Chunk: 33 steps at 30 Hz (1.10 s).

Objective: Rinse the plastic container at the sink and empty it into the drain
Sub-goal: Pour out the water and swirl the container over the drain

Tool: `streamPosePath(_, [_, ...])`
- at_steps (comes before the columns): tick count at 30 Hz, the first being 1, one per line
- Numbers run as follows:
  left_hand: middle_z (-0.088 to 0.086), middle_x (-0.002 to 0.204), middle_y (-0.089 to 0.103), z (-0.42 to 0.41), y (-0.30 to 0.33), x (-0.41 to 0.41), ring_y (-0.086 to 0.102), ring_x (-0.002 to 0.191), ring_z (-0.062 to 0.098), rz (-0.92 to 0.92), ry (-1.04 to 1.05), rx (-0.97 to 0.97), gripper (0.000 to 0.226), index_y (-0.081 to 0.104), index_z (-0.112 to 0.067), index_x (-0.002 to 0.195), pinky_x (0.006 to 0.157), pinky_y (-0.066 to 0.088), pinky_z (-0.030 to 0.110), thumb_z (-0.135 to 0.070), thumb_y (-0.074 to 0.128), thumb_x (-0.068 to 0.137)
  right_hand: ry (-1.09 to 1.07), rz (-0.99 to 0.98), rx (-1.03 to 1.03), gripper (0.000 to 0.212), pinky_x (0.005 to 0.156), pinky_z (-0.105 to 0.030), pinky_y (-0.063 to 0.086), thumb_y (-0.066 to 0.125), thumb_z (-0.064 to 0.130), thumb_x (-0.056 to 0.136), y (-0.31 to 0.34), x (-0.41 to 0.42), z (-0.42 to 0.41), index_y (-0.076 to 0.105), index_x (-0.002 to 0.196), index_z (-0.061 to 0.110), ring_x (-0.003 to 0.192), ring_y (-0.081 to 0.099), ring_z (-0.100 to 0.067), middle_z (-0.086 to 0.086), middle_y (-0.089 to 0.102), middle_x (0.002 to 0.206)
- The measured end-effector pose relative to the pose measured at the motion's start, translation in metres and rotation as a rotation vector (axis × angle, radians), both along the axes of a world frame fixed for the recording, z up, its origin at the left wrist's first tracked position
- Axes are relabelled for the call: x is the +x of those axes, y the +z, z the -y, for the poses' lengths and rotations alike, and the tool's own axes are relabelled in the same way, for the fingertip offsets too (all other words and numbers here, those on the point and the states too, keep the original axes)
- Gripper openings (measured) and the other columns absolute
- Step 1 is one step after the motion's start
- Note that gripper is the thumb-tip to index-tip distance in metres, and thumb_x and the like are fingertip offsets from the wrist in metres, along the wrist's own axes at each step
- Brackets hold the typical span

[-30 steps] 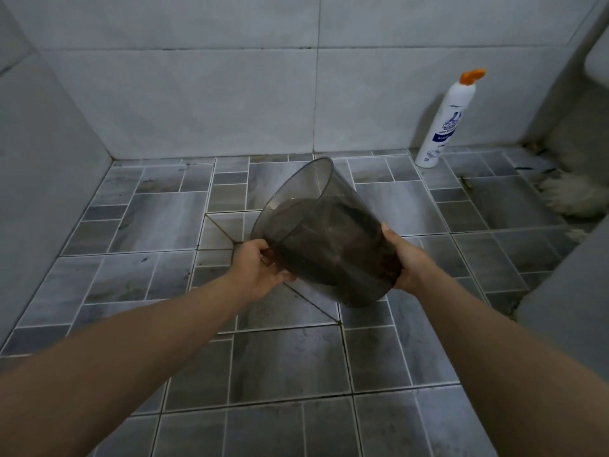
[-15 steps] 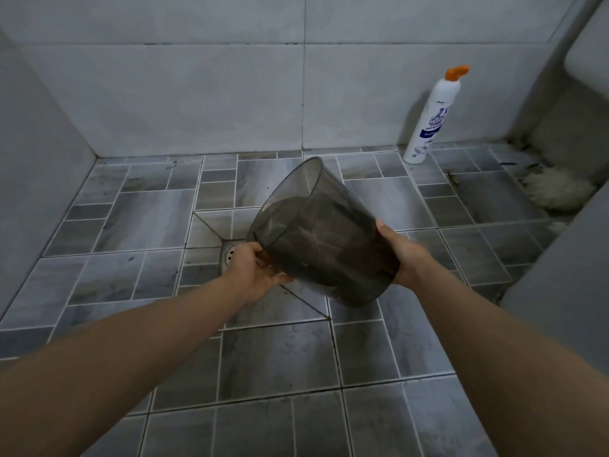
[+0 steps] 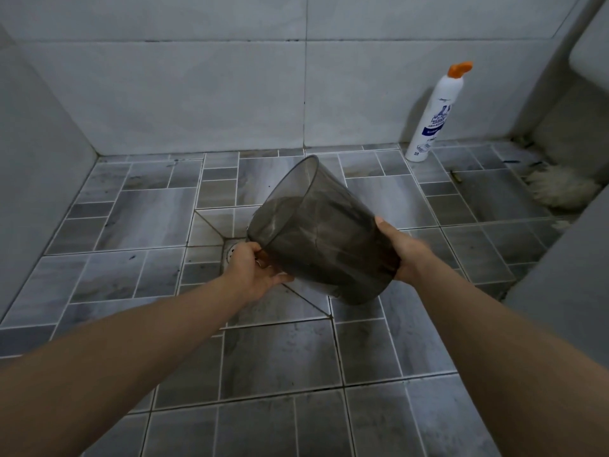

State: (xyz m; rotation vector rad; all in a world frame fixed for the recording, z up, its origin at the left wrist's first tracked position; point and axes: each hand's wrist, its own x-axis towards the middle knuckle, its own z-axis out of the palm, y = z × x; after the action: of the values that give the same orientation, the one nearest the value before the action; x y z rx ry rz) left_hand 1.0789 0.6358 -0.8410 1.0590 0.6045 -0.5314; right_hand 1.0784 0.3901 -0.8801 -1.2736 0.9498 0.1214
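Observation:
A smoky, see-through plastic container (image 3: 316, 232) hangs above the tiled floor, tilted with its open mouth toward the upper left. Murky water lies inside, near the lower rim. My left hand (image 3: 253, 272) grips the container's lower left edge near the rim. My right hand (image 3: 400, 250) holds its base on the right side. A round metal floor drain (image 3: 232, 253) sits in the floor just below the rim, mostly hidden by my left hand and the container.
A white cleaner bottle (image 3: 435, 113) with an orange cap stands by the back wall at the right. A pale mop head (image 3: 557, 189) lies on the floor at the far right, beside a grey fixture (image 3: 573, 275). Tiled walls close off the back and left.
The container has tipped a little further toward the drain and the water has slid nearer the rim. The drain has come into view beside my left hand.

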Motion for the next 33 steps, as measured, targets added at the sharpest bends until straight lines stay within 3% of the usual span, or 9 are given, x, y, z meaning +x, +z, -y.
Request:
streamPosePath(3, [0.014, 0.083, 0.053, 0.0, 0.0, -0.001, 0.056, 0.086, 0.033, 0.0, 0.006, -0.001, 0.035, 0.036, -0.011, 0.059, 0.103, 0.033, 0.062, -0.01, 0.029, 0.093, 0.011, 0.002, 0.011, 0.133, 0.059, -0.045, 0.059, 0.089, 0.059, 0.004, 0.005, -0.002, -0.003, 0.057, 0.123, 0.008, 0.091, 0.07, -0.033, -0.013, 0.07, 0.112])
streamPosePath(11, [0.013, 0.077, 0.051, -0.001, -0.002, 0.001, 0.057, 0.086, 0.034, -0.01, 0.007, -0.003, 0.036, 0.034, -0.012, 0.057, 0.1, 0.035, 0.062, -0.011, 0.029, 0.092, 0.002, 0.006, 0.016, 0.131, 0.051, -0.039, 0.057, 0.088, 0.055, 0.007, 0.013, -0.004, -0.007, 0.056, 0.124, 0.008, 0.087, 0.07, -0.032, -0.014, 0.07, 0.112])
streamPosePath(16, [0.013, 0.076, 0.05, 0.0, -0.002, 0.002, 0.056, 0.09, 0.035, -0.011, 0.006, -0.001, 0.035, 0.033, -0.012, 0.057, 0.097, 0.036, 0.062, -0.011, 0.028, 0.092, -0.005, -0.002, 0.002, 0.141, 0.056, -0.043, 0.058, 0.087, 0.057, -0.004, 0.012, -0.004, -0.006, 0.055, 0.125, 0.008, 0.09, 0.07, -0.033, -0.014, 0.069, 0.113])
streamPosePath(19, [0.013, 0.078, 0.05, 0.0, -0.002, 0.001, 0.056, 0.087, 0.034, -0.009, 0.009, 0.002, 0.034, 0.033, -0.012, 0.058, 0.099, 0.035, 0.062, -0.011, 0.029, 0.092, -0.002, 0.006, 0.016, 0.137, 0.055, -0.041, 0.058, 0.088, 0.055, 0.0, 0.015, -0.004, -0.006, 0.056, 0.124, 0.007, 0.088, 0.07, -0.032, -0.015, 0.07, 0.112])
streamPosePath(23, [0.016, 0.088, 0.055, -0.001, -0.003, 0.001, 0.055, 0.095, 0.037, -0.011, 0.002, -0.01, 0.033, 0.035, -0.012, 0.06, 0.102, 0.034, 0.063, -0.012, 0.03, 0.093, 0.015, 0.021, 0.031, 0.113, 0.051, -0.038, 0.056, 0.09, 0.051, 0.025, 0.019, -0.005, -0.008, 0.057, 0.122, 0.005, 0.084, 0.069, -0.029, -0.013, 0.069, 0.111])
streamPosePath(27, [0.015, 0.084, 0.054, -0.001, -0.003, 0.002, 0.055, 0.1, 0.038, -0.019, 0.005, -0.01, 0.034, 0.035, -0.011, 0.059, 0.102, 0.034, 0.063, -0.012, 0.029, 0.093, 0.004, 0.001, 0.024, 0.129, 0.063, -0.045, 0.059, 0.089, 0.054, 0.007, 0.015, -0.003, -0.006, 0.057, 0.123, 0.007, 0.092, 0.069, -0.033, -0.014, 0.07, 0.113])
streamPosePath(30, [0.016, 0.087, 0.055, -0.001, -0.004, 0.003, 0.052, 0.112, 0.04, -0.026, -0.002, -0.018, 0.034, 0.035, -0.011, 0.059, 0.101, 0.035, 0.062, -0.013, 0.029, 0.093, 0.004, 0.005, 0.036, 0.129, 0.06, -0.042, 0.059, 0.089, 0.054, 0.006, 0.016, -0.003, -0.007, 0.058, 0.122, 0.007, 0.091, 0.07, -0.032, -0.014, 0.07, 0.112])
streamPosePath(33, [0.016, 0.09, 0.055, -0.001, -0.004, 0.002, 0.05, 0.116, 0.04, -0.03, 0.008, -0.036, 0.033, 0.037, -0.011, 0.062, 0.104, 0.033, 0.063, -0.013, 0.029, 0.094, 0.015, 0.029, 0.063, 0.11, 0.058, -0.04, 0.059, 0.09, 0.05, 0.023, 0.016, -0.003, -0.007, 0.061, 0.119, 0.005, 0.091, 0.071, -0.031, -0.015, 0.071, 0.112])
